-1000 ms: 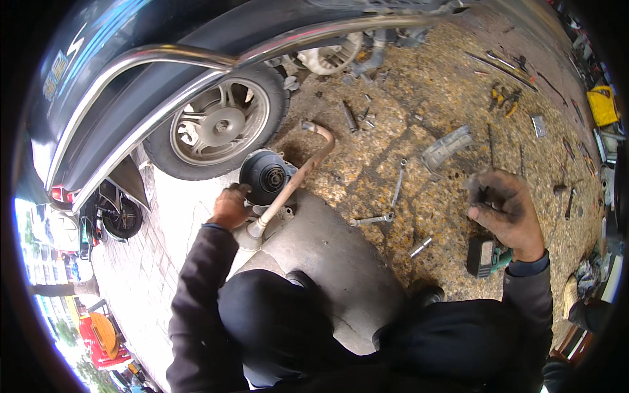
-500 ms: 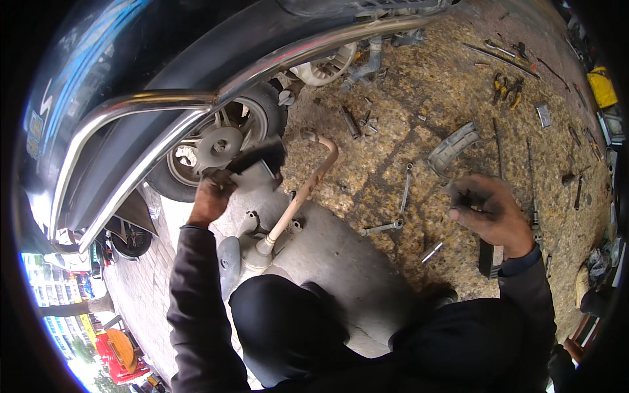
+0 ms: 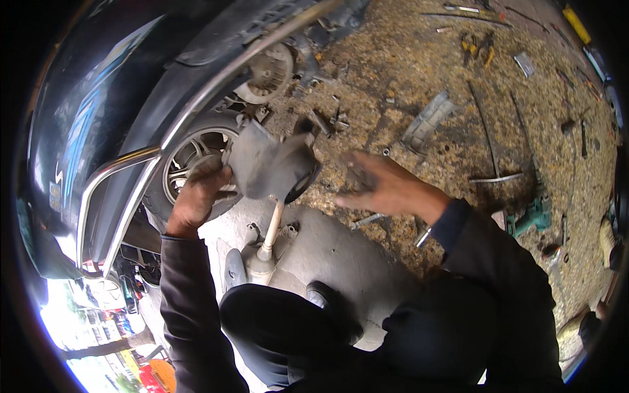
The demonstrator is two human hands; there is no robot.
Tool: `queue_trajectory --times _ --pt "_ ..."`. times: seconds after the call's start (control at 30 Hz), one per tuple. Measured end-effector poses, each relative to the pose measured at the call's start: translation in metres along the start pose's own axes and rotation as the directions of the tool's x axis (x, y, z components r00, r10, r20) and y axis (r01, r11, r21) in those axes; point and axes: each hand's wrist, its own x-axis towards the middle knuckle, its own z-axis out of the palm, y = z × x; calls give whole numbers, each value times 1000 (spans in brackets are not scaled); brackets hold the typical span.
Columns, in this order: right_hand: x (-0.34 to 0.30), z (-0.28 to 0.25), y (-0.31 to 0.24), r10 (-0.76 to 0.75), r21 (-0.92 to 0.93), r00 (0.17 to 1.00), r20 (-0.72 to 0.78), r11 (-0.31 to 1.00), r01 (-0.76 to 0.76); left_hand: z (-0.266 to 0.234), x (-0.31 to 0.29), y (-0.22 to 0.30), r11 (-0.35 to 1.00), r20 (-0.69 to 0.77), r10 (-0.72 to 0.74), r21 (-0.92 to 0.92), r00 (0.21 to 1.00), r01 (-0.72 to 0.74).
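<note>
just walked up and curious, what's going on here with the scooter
A person is crouched beside a dark scooter on gravelly ground. Their left hand holds a grey, grimy engine part up near the rear wheel. The right hand is open and empty, hovering just right of the part. An exhaust muffler with its pipe lies below, and hand tools are scattered across the ground.

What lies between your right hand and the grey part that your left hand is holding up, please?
Nothing solid: in the head view the right hand hangs open just apart from the grey part, with only gravel ground behind the gap.
</note>
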Motion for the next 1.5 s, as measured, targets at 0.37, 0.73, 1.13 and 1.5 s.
queue_trajectory --times 0.37,0.73,1.13,1.5 --pt "91 -5 -19 -100 365 967 -236 913 184 23 49 26 989 -97 86 -109 992 -96" --pt "148 -45 -43 -83 516 948 -309 822 240 66 82 16 906 -469 340 -70 815 -418" --pt "175 -42 -60 -127 609 870 -476 666 430 71 126 8 757 -578 538 11 613 -654" --pt "159 -47 -55 -197 490 853 -484 747 450 83 123 0 869 -648 421 86 635 -488"
